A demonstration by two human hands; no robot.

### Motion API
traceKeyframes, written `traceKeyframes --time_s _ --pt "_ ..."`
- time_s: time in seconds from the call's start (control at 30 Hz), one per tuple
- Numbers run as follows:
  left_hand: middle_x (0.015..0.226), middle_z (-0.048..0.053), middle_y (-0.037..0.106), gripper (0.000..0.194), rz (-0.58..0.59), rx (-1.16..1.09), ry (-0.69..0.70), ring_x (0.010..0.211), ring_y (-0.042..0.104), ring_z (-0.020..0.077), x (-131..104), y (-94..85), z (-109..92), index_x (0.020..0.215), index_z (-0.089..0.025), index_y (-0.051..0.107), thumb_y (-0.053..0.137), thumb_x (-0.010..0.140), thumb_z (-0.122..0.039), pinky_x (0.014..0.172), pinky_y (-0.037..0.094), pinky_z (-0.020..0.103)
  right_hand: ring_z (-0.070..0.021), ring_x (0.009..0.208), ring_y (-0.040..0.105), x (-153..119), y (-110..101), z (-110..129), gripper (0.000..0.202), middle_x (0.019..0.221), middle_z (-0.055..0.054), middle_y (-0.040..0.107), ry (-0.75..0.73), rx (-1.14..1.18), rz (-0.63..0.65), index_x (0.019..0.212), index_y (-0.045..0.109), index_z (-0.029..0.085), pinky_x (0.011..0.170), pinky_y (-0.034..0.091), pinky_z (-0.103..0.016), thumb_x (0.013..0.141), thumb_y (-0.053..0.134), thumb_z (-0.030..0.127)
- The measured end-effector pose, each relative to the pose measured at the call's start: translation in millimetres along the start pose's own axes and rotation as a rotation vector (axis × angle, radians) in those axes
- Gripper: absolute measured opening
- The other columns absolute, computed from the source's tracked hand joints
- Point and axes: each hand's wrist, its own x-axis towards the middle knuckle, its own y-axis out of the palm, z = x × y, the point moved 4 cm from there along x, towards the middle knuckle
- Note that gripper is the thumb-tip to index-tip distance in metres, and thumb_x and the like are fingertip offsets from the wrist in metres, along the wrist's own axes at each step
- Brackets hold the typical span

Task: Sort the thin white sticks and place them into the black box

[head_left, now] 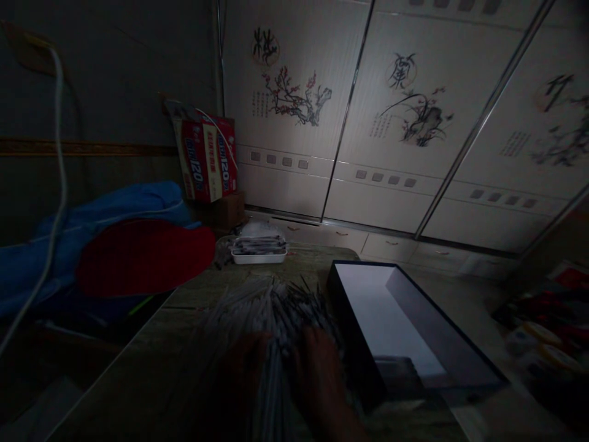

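A heap of thin grey strips is spread on the table in front of me, its ends fanning away from my body. My left hand is curled against the left side of the strips, thumb side toward the middle. On the other side, my right hand bends its fingers down over darker strips. Part of the bundle runs between the two hands toward me. Dim light and blur hide most of the fingertips. Just right of my right hand stands an open box with dark outer walls and a white inside.
A small white tray of similar strips sits at the table's far end. A dark block-like object lies at the box's near end. Left are blue fabric, a red round piece and a hanging white cable. Cabinet doors stand behind.
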Motion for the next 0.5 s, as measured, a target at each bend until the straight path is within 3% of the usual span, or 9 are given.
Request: traceKeyframes --time_s 0.13,0.27,0.33,0.5 --pt "0.078 0.005 0.076 0.032 -0.007 -0.006 0.031 0.07 0.071 0.0163 -1 -0.4 3 0.083 -0.017 0.073 0.045 0.087 -0.032 0.067 0.055 0.024 -0.0316 0.08 0.063 9 1 6 0.025 0.083 -0.014 0.067 -0.001 0.002 0.018 0.087 0.067 0.015 0.069 0.045 -0.041 0.075 0.05 0.001" --pt "0.082 0.005 0.077 0.029 -0.011 0.0 0.064 0.074 0.072 0.016 -4 1.9 10 0.087 -0.019 0.074 0.047 0.087 -0.03 0.069 0.056 0.023 -0.0275 0.071 0.063 9 3 2 0.029 0.077 -0.013 0.068 0.043 0.087 -0.017 0.079 0.068 0.015 0.062 0.044 -0.036 0.073 0.046 -0.002" --pt "0.082 0.005 0.078 0.029 -0.023 -0.016 0.07 0.075 0.072 0.0168 -5 3.2 12 0.086 -0.019 0.075 0.048 0.087 -0.03 0.07 0.056 0.024 -0.0235 0.068 0.062 7 0 -5 0.025 0.075 -0.01 0.067 0.077 0.181 -0.059 0.077 0.067 0.016 0.06 0.044 -0.032 0.079 0.045 0.004" --pt "0.079 0.005 0.078 0.025 -0.043 -0.096 0.005 0.073 0.072 0.0204 -4 3.8 5 0.082 -0.022 0.076 0.053 0.082 -0.033 0.07 0.056 0.028 -0.0193 0.075 0.068 1 -17 -19 0.029 0.084 -0.007 0.072 0.154 0.477 -0.164 0.091 0.07 0.015 0.066 0.052 -0.028 0.093 0.045 0.031"
